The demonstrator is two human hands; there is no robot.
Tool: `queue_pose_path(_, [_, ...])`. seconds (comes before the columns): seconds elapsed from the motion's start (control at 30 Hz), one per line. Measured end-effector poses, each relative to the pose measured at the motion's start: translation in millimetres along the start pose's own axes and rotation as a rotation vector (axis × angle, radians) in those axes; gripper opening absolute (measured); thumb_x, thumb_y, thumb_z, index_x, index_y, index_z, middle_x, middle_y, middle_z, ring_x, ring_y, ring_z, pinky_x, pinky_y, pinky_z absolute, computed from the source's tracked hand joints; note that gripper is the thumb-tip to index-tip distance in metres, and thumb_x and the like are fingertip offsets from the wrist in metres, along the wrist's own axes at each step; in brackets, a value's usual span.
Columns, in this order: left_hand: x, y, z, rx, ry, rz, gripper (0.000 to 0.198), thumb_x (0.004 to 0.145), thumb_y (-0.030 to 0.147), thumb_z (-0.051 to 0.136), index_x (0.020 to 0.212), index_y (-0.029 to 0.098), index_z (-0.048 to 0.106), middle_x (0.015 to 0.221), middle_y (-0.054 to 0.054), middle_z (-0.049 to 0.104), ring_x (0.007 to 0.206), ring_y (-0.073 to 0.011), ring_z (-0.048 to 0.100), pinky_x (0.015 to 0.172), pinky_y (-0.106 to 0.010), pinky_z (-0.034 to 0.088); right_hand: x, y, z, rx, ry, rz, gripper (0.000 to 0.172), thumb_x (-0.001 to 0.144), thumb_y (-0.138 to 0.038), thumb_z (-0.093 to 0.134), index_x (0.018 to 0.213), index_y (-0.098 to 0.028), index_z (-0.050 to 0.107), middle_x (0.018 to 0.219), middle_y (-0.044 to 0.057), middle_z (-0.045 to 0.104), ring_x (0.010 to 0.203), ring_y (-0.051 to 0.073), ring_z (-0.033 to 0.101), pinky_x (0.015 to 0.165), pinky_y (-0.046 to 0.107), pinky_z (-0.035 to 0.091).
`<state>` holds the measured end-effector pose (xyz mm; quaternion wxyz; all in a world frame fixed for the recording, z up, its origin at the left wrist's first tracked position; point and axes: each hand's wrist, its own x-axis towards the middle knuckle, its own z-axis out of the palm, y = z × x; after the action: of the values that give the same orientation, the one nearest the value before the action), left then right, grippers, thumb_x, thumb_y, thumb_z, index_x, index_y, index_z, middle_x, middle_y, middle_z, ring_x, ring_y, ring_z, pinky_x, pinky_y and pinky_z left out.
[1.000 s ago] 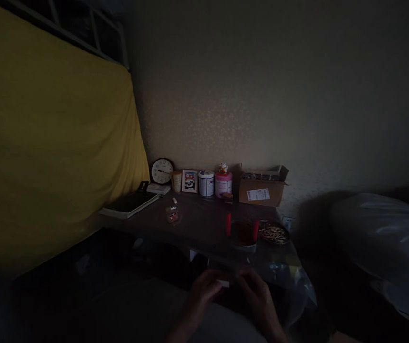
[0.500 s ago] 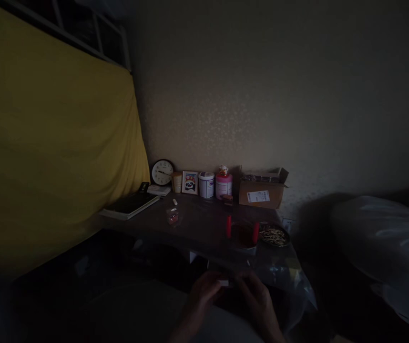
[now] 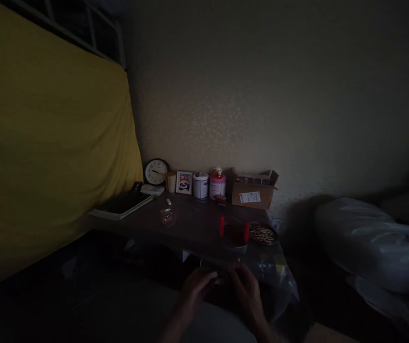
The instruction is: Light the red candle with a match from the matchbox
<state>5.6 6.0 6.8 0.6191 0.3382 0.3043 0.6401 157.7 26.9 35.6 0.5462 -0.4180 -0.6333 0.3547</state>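
Note:
My left hand [image 3: 196, 285] is in front of the table's near edge, its fingers closed on a small white piece [image 3: 213, 275] too dim to name. My right hand [image 3: 246, 285] is just to the right, fingertips pinched together; whatever is between them is too dark to make out. Beyond the hands, a round tin [image 3: 236, 244] stands on the table [image 3: 193, 221] with two upright red candle-like sticks, one on the left [image 3: 221, 226] and one on the right [image 3: 246, 232]. Beside it, a dark round dish [image 3: 275, 236] holds many short pale sticks [image 3: 262, 234].
Along the wall stand a clock [image 3: 156, 171], a cup [image 3: 170, 182], a framed panda picture [image 3: 184, 183], a white can [image 3: 200, 186], a pink can [image 3: 218, 187] and a cardboard box [image 3: 261, 196]. A small clear box [image 3: 166, 216] lies left of centre. Yellow cloth [image 3: 57, 143] hangs left.
The camera has turned a little, so the table and its things sit further left. Both hands stay close together, and the white piece in my left hand is now tilted.

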Motion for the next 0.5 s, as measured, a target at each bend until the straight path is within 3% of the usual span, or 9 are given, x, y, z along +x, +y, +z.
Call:
queue_pose_path(0.27, [-4, 29, 23.4, -0.084, -0.062, 0.003, 0.019, 0.076, 0.02, 0.062, 0.094, 0.016, 0.068, 0.1, -0.007, 0.069, 0.099, -0.0202, 0.059, 0.089, -0.032, 0.044, 4, -25, 1, 0.074, 0.152, -0.025, 0.02, 0.08, -0.038, 0.057, 0.079, -0.018, 0.059, 0.074, 0.002, 0.065, 0.071, 0.017, 0.061, 0.064, 0.024, 0.049])
queue_pose_path(0.5, [-16, 37, 38.9, -0.099, -0.105, 0.008, 0.023, 0.079, 0.021, 0.059, 0.1, 0.015, 0.066, 0.103, -0.008, 0.068, 0.1, -0.0216, 0.059, 0.09, -0.034, 0.044, -8, -15, 8, -0.199, 0.138, -0.283, 0.015, 0.085, -0.03, 0.051, 0.085, -0.019, 0.062, 0.078, 0.003, 0.068, 0.072, 0.016, 0.064, 0.064, 0.022, 0.05])
